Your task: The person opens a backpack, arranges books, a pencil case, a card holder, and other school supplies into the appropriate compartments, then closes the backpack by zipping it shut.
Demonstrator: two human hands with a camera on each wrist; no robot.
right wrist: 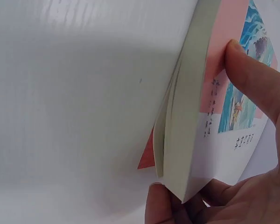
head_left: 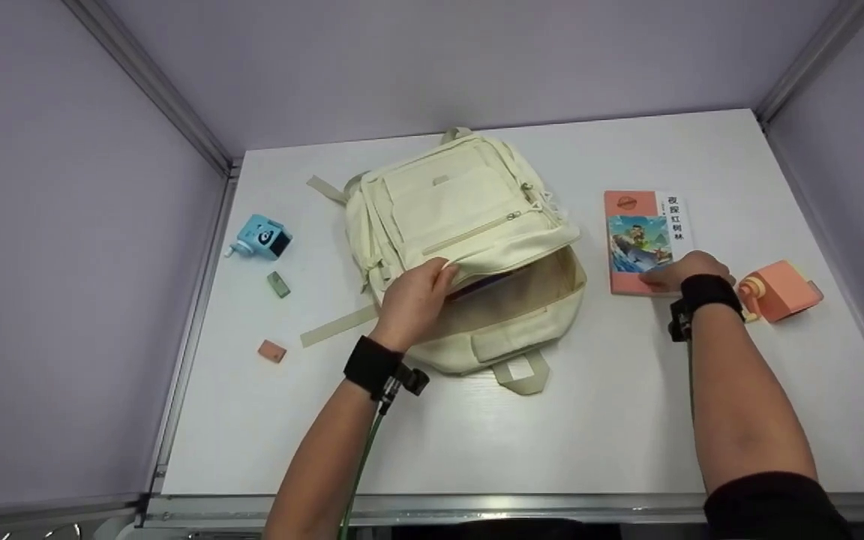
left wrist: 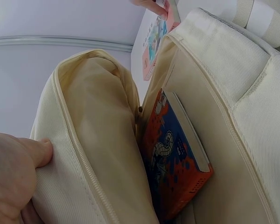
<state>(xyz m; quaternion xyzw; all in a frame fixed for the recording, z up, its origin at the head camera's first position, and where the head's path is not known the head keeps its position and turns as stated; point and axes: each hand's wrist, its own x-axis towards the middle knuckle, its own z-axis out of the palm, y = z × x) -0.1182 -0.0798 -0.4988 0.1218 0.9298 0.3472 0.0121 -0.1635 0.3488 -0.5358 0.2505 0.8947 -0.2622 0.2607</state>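
A cream backpack (head_left: 469,202) lies on the white table, its main pocket unzipped. My left hand (head_left: 413,300) pinches the edge of its front flap and holds the pocket apart. Inside, the left wrist view shows a blue and orange book (left wrist: 177,154). Right of the backpack is a pink and white book (head_left: 638,232) with a sea picture on its cover. My right hand (head_left: 691,271) grips this book's near right corner, thumb on the cover. In the right wrist view the fingers (right wrist: 158,200) curl under the corner, and some pages and the red back cover splay apart.
A coral pencil sharpener-like box (head_left: 781,291) with a crank stands right of my right hand. On the left are a blue crank box (head_left: 261,237), a green eraser-sized block (head_left: 278,284) and a small orange-brown block (head_left: 272,351). Walls (head_left: 432,67) border the table's back and sides.
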